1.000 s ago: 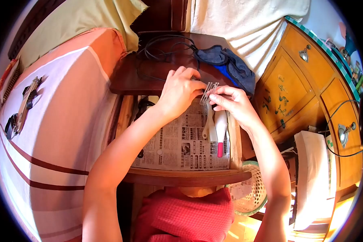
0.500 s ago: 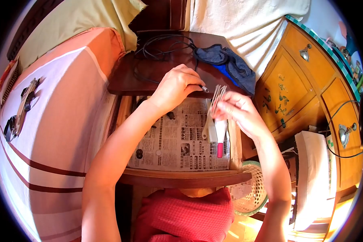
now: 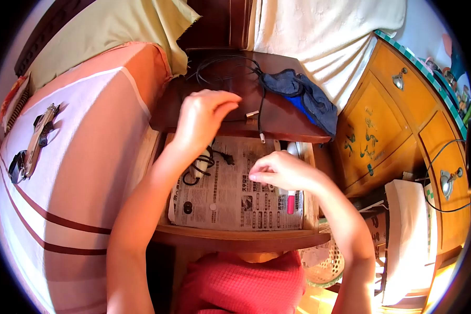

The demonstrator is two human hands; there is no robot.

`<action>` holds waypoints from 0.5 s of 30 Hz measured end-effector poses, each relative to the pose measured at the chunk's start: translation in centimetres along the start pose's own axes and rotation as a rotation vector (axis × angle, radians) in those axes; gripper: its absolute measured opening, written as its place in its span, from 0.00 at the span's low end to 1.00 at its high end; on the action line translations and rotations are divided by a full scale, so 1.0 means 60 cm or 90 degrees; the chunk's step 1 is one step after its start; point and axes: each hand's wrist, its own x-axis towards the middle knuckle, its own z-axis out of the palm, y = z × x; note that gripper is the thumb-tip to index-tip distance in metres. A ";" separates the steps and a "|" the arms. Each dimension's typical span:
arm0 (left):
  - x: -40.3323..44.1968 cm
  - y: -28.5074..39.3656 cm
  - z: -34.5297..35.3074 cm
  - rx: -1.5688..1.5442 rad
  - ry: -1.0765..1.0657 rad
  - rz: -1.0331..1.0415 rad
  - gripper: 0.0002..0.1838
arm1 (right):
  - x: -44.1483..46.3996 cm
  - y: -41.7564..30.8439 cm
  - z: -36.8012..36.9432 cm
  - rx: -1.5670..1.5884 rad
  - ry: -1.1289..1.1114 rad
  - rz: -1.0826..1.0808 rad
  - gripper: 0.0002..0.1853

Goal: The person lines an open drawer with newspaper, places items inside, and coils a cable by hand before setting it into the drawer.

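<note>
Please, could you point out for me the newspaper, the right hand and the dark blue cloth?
Newspaper [image 3: 228,196]: head view, on its printed middle.
Right hand [image 3: 283,170]: head view, on the back of the hand.
Dark blue cloth [image 3: 319,100]: head view, on its upper surface.

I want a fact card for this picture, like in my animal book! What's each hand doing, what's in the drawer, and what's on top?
Left hand: raised near the dark wooden top, curled; can't tell if it holds anything
Right hand: above the open drawer, curled; can't tell if it holds anything
In the drawer: newspaper, a black cord with a plug, a white item with a red end
On top: a black cable, a dark blue cloth item
</note>
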 end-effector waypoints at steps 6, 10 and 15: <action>0.036 -0.089 -0.029 0.164 0.164 -0.175 0.17 | 0.013 -0.012 -0.103 0.070 0.466 -0.102 0.09; 0.049 -0.105 -0.011 0.249 0.121 -0.338 0.27 | 0.045 0.028 -0.123 -0.667 0.815 -0.045 0.15; 0.048 -0.050 -0.027 0.431 0.215 -0.022 0.21 | 0.112 0.086 -0.194 -0.039 0.639 0.097 0.20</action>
